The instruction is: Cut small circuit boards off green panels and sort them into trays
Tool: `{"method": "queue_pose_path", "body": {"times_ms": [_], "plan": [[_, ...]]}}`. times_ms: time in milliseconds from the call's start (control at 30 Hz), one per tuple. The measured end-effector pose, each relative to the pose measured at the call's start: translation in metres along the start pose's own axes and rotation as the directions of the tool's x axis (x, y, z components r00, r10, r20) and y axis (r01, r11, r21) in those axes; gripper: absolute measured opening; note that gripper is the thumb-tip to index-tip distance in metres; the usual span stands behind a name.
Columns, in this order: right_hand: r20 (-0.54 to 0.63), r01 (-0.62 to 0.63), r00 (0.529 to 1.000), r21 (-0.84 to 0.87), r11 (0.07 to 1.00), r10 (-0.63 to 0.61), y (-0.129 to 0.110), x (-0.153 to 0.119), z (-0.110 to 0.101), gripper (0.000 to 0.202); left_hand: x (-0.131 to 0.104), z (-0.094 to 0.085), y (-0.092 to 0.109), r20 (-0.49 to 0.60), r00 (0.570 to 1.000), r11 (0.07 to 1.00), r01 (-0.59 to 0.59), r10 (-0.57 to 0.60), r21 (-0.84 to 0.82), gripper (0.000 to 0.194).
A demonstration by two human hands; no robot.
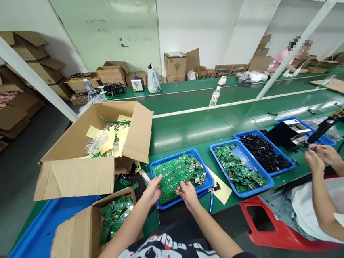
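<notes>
A green circuit board panel (170,173) is held over a blue tray (200,153) in front of me. My left hand (153,189) grips its left edge, with fingers closed. On the near right edge, my right hand (188,192) pinches the panel between thumb and fingers. Smaller green circuit boards (198,171) lie piled in the tray's right part; the panel hides the rest of its contents. Beside the tray, a blue-handled hand tool (211,201) lies by a sheet of yellow paper (221,188).
Left stands a large cardboard box (76,176) with paper and scraps; below it, a smaller box (73,233) holds boards. To the right are a tray of boards (238,194) and a tray of black parts (290,168). A co-worker's hands (318,157) work there. A bottle (214,97) stands behind.
</notes>
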State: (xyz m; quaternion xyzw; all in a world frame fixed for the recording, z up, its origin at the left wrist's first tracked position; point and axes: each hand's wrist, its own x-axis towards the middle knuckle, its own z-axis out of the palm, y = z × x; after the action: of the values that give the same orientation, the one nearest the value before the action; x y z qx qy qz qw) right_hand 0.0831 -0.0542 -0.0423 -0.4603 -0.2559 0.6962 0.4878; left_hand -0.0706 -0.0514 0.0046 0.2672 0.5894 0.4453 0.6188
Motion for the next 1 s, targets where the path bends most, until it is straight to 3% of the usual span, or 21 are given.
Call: {"method": "queue_pose_path", "body": {"times_ms": [100, 200, 300, 367, 500, 700, 867, 1000], "plan": [[0.065, -0.064, 0.996, -0.035, 0.997, 0.066, 0.001, -0.006, 0.000, 0.045, -0.004, 0.010, -0.011, -0.004, 1.000, 0.995, 0.001, -0.002, -0.099, 0.040], [0.068, -0.114, 0.991, -0.069, 0.991, 0.118, -0.007, -0.005, -0.010, 0.042, -0.006, 0.007, -0.010, 0.015, 1.000, 0.989, 0.015, -0.013, -0.147, 0.047], [0.034, -0.048, 0.998, -0.031, 0.998, 0.049, -0.022, 0.002, -0.015, 0.045, -0.009, 0.000, -0.003, 0.067, 0.997, 0.989, 0.041, -0.031, -0.142, 0.053], [0.076, 0.024, 0.997, -0.056, 0.998, -0.020, -0.030, 0.006, -0.013, 0.047, -0.011, -0.001, 0.002, 0.096, 0.995, 0.992, 0.050, -0.038, -0.117, 0.056], [0.147, 0.142, 0.982, -0.167, 0.976, -0.118, -0.032, 0.012, -0.006, 0.046, -0.012, 0.006, 0.002, 0.098, 0.995, 0.999, 0.023, -0.018, -0.042, 0.059], [0.066, 0.285, 0.957, -0.413, 0.865, -0.283, -0.024, 0.012, -0.008, 0.038, -0.009, 0.009, -0.003, -0.025, 0.998, 0.993, -0.051, 0.054, 0.109, 0.041], [0.021, 0.290, 0.943, -0.545, 0.787, -0.333, -0.024, 0.003, 0.000, 0.032, -0.009, 0.011, -0.004, -0.096, 0.988, 0.949, -0.086, 0.120, 0.304, 0.029], [-0.026, 0.281, 0.924, -0.631, 0.723, -0.382, -0.021, -0.004, 0.008, 0.034, -0.010, 0.013, -0.001, -0.136, 0.972, 0.858, -0.100, 0.193, 0.504, 0.020]]}}
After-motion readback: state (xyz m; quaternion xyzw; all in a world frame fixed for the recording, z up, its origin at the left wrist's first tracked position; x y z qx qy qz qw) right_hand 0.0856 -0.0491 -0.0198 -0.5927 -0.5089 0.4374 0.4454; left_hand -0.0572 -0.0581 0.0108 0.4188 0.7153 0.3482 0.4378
